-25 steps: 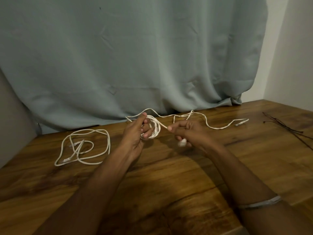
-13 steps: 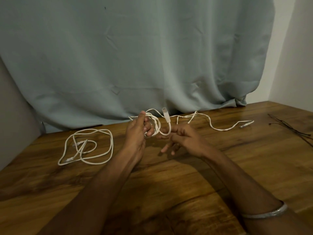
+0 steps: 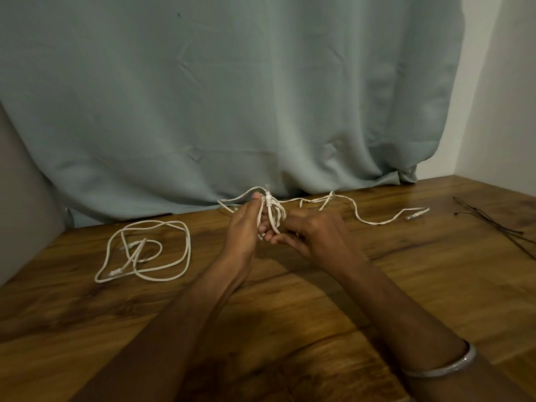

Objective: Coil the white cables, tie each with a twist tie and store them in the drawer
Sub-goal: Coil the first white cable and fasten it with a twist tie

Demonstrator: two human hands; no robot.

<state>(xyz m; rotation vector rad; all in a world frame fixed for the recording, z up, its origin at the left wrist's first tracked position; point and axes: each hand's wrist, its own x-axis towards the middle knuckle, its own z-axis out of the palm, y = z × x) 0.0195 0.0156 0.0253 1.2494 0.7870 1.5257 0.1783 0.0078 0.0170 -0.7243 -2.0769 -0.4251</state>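
Left hand [image 3: 246, 224] grips the coil [image 3: 272, 216] upright above the table's [image 3: 290, 329] far edge, plug uppermost, right hand [image 3: 313, 236] pinching its loops, apparently to keep them gathered for tying (ties [image 3: 493, 221] lie at the right edge), second cable [image 3: 145, 250] lying loose far left.

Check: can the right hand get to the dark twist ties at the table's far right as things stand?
Probably yes. Only bare table lies between the right hand and the twist ties. But the hand's fingers now touch the coil that the left hand grips, so it must let go first.
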